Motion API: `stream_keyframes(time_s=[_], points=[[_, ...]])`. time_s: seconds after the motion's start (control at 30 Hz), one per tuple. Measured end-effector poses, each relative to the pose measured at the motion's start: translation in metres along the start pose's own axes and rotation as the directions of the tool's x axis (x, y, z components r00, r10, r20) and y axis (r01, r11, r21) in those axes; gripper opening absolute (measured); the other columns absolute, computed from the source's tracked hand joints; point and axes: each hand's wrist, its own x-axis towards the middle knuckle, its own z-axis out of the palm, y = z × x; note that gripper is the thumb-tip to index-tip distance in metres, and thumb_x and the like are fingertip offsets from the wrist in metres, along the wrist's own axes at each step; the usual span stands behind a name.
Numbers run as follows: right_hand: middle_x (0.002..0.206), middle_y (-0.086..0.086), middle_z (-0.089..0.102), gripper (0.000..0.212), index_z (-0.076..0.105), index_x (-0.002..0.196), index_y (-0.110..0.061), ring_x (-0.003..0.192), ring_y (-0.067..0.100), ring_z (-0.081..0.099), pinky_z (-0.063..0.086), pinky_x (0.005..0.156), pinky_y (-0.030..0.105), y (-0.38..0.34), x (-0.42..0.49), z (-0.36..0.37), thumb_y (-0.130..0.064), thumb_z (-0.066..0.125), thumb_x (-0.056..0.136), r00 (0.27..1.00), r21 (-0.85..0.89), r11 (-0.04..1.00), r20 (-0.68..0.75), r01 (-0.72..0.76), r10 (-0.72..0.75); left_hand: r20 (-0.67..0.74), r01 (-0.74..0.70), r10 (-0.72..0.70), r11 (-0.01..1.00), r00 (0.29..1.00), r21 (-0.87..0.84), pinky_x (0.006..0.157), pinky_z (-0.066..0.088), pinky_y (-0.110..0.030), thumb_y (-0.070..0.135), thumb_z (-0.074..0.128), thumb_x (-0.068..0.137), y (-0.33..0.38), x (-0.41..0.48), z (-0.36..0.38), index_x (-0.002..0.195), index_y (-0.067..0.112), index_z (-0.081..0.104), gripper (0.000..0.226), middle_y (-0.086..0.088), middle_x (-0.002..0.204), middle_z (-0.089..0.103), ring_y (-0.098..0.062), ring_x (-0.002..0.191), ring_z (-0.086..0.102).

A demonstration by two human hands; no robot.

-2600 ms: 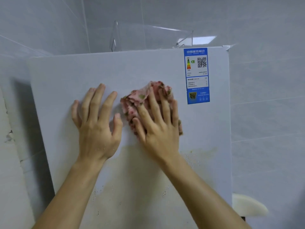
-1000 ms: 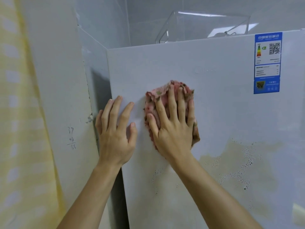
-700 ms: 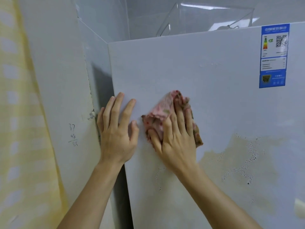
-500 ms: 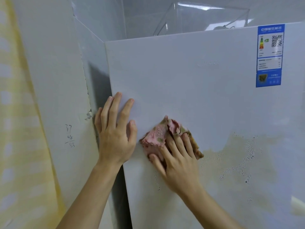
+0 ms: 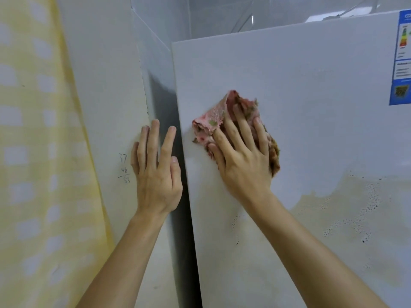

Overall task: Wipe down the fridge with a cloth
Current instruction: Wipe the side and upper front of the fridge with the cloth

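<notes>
Pink cloth (image 5: 212, 121) pressed to the fridge (image 5: 311, 85) under the right grip (image 5: 242, 167), fingers (image 5: 260, 138) straight — left grip (image 5: 156, 176) released, beside the fridge's left edge.

Cloth (image 5: 211, 123) on the fridge (image 5: 311, 96), under the right hand (image 5: 242, 165).
From the cloth: left hand (image 5: 155, 176) at 8 o'clock, curtain (image 5: 40, 152) at 9, label (image 5: 403, 58) at 2, stain (image 5: 355, 218) at 4.

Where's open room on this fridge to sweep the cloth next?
Free: bare fridge door from the cloth up to the top edge, and rightward to the blue label; also the stained patch below. Tight leftward: the left hand sits by the door edge.
</notes>
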Motion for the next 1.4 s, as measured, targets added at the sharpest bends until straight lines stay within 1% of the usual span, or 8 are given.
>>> stream_keyframes(time_s=[0.23, 0.4, 0.53, 0.8, 0.93, 1.07, 1.27, 1.4], points=[[0.162, 0.006, 0.041, 0.040, 0.060, 0.146, -0.019, 0.155, 0.022, 0.033, 0.015, 0.131, 0.041, -0.017, -0.075, -0.004, -0.034, 0.049, 0.111, 0.964, 0.161, 0.967, 0.147, 0.197, -0.221, 0.006, -0.026, 0.026, 0.998, 1.000, -0.055, 0.131, 0.014, -0.053, 0.003, 0.046, 0.101, -0.009, -0.008, 0.005, 0.161, 0.009, 0.035, 0.061, -0.022, 0.171, 0.021, -0.035, 0.161, 0.014], [0.151, 0.000, 0.058, 0.035, 0.069, 0.136, -0.022, 0.147, 0.017, 0.043, 0.011, 0.132, 0.038, -0.028, -0.162, -0.013, -0.029, 0.051, 0.107, 0.868, 0.261, 0.909, 0.299, 0.325, -0.396, 0.007, -0.007, 0.008, 0.997, 1.000, -0.075, 0.131, 0.013, -0.051, 0.002, 0.046, 0.101, -0.016, -0.013, 0.006, 0.161, 0.006, 0.034, 0.061, -0.021, 0.171, 0.019, -0.035, 0.162, 0.012], [0.167, 0.004, 0.036, 0.052, 0.052, 0.152, -0.018, 0.158, 0.020, 0.027, 0.008, 0.132, 0.042, -0.012, -0.150, -0.017, -0.012, 0.047, 0.101, 0.793, 0.279, 0.851, 0.320, 0.445, -0.519, 0.017, 0.001, 0.000, 0.998, 1.000, -0.059, 0.131, 0.015, -0.054, 0.004, 0.049, 0.101, -0.019, -0.018, 0.004, 0.160, 0.007, 0.036, 0.061, -0.019, 0.171, 0.020, -0.034, 0.162, 0.012], [0.166, 0.011, 0.037, 0.041, 0.053, 0.150, -0.009, 0.157, 0.026, 0.028, 0.022, 0.129, 0.048, -0.009, -0.020, -0.007, -0.018, 0.047, 0.111, 0.941, 0.196, 0.941, 0.146, 0.275, -0.305, -0.009, 0.031, -0.032, 0.999, 0.999, -0.028, 0.129, 0.013, -0.058, 0.007, 0.044, 0.096, -0.005, -0.011, 0.010, 0.161, 0.012, 0.035, 0.066, -0.016, 0.172, 0.022, -0.033, 0.161, 0.013], [0.168, 0.007, 0.034, 0.045, 0.048, 0.156, -0.014, 0.159, 0.023, 0.023, 0.013, 0.132, 0.046, -0.023, -0.008, 0.000, -0.023, 0.048, 0.112, 0.964, 0.198, 0.961, 0.144, 0.195, -0.225, -0.032, 0.051, -0.054, 0.996, 0.998, -0.067, 0.128, 0.018, -0.059, 0.006, 0.042, 0.099, -0.012, -0.014, 0.009, 0.160, 0.006, 0.036, 0.061, -0.016, 0.171, 0.025, -0.030, 0.161, 0.016], [0.171, 0.006, 0.028, 0.053, 0.045, 0.158, -0.017, 0.161, 0.022, 0.018, 0.011, 0.132, 0.043, -0.026, -0.051, -0.001, -0.014, 0.055, 0.106, 0.929, 0.264, 0.925, 0.179, 0.273, -0.325, -0.050, 0.063, -0.069, 0.992, 0.996, -0.113, 0.126, 0.022, -0.060, 0.016, 0.032, 0.106, -0.015, -0.018, 0.007, 0.157, 0.002, 0.038, 0.054, -0.018, 0.168, 0.030, -0.032, 0.159, 0.021], [0.169, 0.002, 0.032, 0.061, 0.050, 0.154, -0.021, 0.159, 0.019, 0.024, 0.004, 0.133, 0.040, -0.017, -0.152, -0.014, -0.008, 0.049, 0.095, 0.749, 0.359, 0.809, 0.326, 0.466, -0.576, -0.041, 0.066, -0.070, 0.993, 0.997, -0.097, 0.125, 0.023, -0.061, 0.023, 0.028, 0.108, -0.008, -0.020, 0.004, 0.157, 0.004, 0.040, 0.054, -0.017, 0.168, 0.031, -0.031, 0.159, 0.024], [0.168, 0.005, 0.035, 0.056, 0.050, 0.154, -0.014, 0.158, 0.019, 0.025, 0.010, 0.132, 0.040, -0.005, -0.140, -0.020, -0.005, 0.045, 0.099, 0.746, 0.391, 0.797, 0.315, 0.461, -0.587, -0.029, 0.029, -0.031, 0.998, 0.999, -0.058, 0.126, 0.023, -0.059, 0.020, 0.035, 0.106, 0.005, -0.019, 0.004, 0.157, 0.005, 0.041, 0.053, -0.016, 0.168, 0.032, -0.031, 0.158, 0.025]])
